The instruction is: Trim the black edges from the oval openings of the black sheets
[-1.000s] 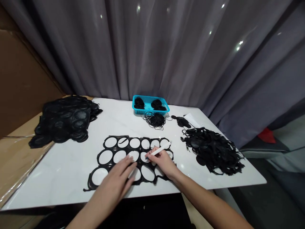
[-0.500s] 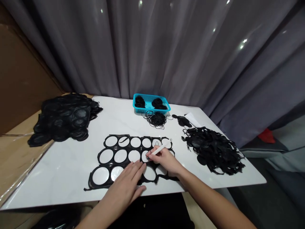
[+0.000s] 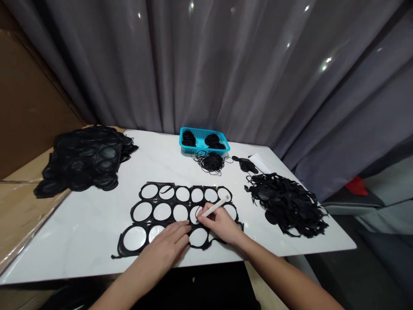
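A black rubbery sheet (image 3: 161,201) with rows of round holes lies flat on the white table. My left hand (image 3: 172,241) rests on its near middle, fingers stretched out flat. My right hand (image 3: 222,224) is closed round a slim white pen-shaped tool (image 3: 215,206), whose far end points up and to the right. The tool's tip is at a middle-row hole, just beyond my left fingertips. A thin black strand shows in that hole near the tip; what it joins is hidden by my fingers.
A blue plastic basket (image 3: 204,151) holds black bundles at the back, with tangled thin black rings (image 3: 211,162) before it. A stack of black sheets (image 3: 80,161) sits left, by cardboard (image 3: 29,202). On the right lies a heap of black scraps (image 3: 287,204).
My left hand has shifted slightly left, its thumb now tucked in. The tool tip has moved a little down and left, and a thin loop has left a back-row hole.
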Available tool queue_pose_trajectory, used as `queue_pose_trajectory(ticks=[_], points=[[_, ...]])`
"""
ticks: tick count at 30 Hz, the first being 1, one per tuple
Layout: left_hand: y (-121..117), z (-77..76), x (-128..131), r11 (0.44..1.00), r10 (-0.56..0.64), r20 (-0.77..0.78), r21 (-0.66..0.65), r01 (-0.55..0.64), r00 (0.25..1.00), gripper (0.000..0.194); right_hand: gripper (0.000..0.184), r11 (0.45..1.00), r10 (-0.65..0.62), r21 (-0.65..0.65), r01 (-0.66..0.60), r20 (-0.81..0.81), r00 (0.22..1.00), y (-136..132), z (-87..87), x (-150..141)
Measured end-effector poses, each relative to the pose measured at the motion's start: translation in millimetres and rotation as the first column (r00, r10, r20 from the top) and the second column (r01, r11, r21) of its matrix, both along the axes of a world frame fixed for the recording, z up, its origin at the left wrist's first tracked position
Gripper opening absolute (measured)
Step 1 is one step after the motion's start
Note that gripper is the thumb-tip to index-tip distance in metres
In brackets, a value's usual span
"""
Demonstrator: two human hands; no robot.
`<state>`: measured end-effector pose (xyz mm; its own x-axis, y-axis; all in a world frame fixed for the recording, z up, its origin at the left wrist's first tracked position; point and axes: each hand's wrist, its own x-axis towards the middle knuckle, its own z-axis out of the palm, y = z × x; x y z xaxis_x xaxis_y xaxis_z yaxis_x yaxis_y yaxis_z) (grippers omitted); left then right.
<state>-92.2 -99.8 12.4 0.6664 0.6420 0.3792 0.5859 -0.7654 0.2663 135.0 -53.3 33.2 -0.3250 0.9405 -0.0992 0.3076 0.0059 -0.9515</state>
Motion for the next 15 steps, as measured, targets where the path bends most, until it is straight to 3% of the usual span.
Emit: queue_pose_trajectory(ticks=[5,10,15], points=[[-5.3,10.4,2.5,1.0,-0.004,-0.076,-0.024,0.002,0.997,0.013,0.009,0.999,0.035,0.011,-0.035,0.032,0.999,-3.6,4.2,-2.8],[-10.1,1.6,5.1,1.0,0.015,-0.071,-0.008,-0.016,0.997,0.018,0.008,1.0,0.019,0.023,-0.021,0.075,0.997,-7.2,4.9,-4.6],[-10.2,-1.5,6.4,1.0,0.004,-0.055,0.013,-0.003,0.998,0.016,0.012,1.0,-0.003,0.017,0.003,0.013,1.0,-8.4,-0.4,-4.7]])
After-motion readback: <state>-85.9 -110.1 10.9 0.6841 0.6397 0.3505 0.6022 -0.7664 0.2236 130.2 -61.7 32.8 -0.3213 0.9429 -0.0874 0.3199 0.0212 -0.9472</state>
